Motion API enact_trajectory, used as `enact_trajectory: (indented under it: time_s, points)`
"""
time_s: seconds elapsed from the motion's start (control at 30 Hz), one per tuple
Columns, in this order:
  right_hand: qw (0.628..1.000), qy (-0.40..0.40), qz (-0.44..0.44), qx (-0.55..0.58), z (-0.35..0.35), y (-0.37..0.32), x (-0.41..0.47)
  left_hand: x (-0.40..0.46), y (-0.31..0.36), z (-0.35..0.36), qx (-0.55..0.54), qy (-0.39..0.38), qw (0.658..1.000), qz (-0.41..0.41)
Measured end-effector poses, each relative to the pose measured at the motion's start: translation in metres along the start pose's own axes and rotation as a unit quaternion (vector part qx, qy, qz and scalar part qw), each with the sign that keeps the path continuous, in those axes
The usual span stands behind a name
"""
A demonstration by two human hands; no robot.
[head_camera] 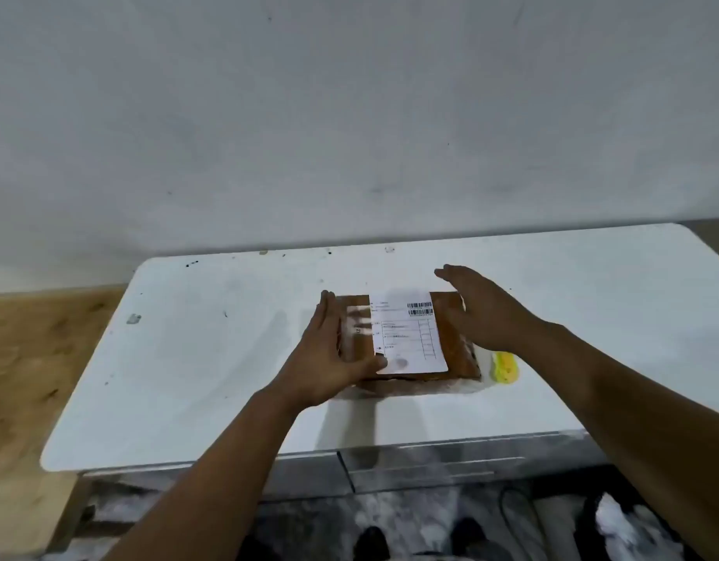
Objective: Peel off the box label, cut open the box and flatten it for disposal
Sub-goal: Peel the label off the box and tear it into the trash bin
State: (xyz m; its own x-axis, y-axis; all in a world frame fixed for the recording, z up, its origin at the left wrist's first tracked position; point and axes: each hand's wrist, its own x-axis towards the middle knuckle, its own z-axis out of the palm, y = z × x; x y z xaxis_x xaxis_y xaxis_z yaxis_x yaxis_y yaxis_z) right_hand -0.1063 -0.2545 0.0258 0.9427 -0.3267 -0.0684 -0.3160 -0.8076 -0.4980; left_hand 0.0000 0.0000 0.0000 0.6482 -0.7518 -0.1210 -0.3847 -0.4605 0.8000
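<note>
At frame centre on the white worktop point(212, 358), the flat brown box point(457, 346) lies with its long axis running left-right, white label point(408, 338) on top, barcode at its upper right, stuck down flat apart from maybe a slight lift at the lower-left corner (blurry, hard to tell). Left hand point(329, 358) is nearer: open grip pressed along the box's left edge, thumb touching that lower-left label corner, so the peel likely starts there and pulls toward the right. Right hand point(481, 309) hovers spread wide over the box's right end, holding nothing; a yellow object point(505, 367) sits just beside the box's right side.
</note>
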Motion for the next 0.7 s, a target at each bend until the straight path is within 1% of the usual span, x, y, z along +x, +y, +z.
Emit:
enact_trajectory:
  time_s: [0.03,0.1,0.2,0.3,0.4,0.57,0.7]
  points:
    - [1.000,-0.003,0.002,0.001,0.004,0.001,0.004,-0.001,0.004,0.000,-0.005,-0.017,1.000,0.012]
    - [1.000,-0.011,0.002,-0.007,0.008,0.002,0.010,0.002,-0.002,0.004,0.001,-0.039,0.999,0.007]
    - [0.999,-0.037,0.001,-0.028,0.014,-0.001,0.019,0.005,-0.015,0.013,0.014,-0.048,0.999,0.017]
    - [0.997,-0.053,0.001,-0.050,0.018,-0.005,0.029,0.006,-0.022,0.016,0.010,-0.032,0.999,0.005]
    - [0.996,-0.080,0.011,-0.046,0.021,-0.010,0.038,0.006,-0.023,0.019,0.002,-0.019,1.000,0.010]
    - [0.993,-0.104,-0.007,-0.056,0.022,-0.018,0.060,0.005,-0.025,0.022,-0.007,0.002,1.000,0.010]
    - [0.987,-0.154,-0.030,-0.033,0.024,-0.022,0.076,0.005,-0.022,0.021,0.010,0.005,1.000,0.022]
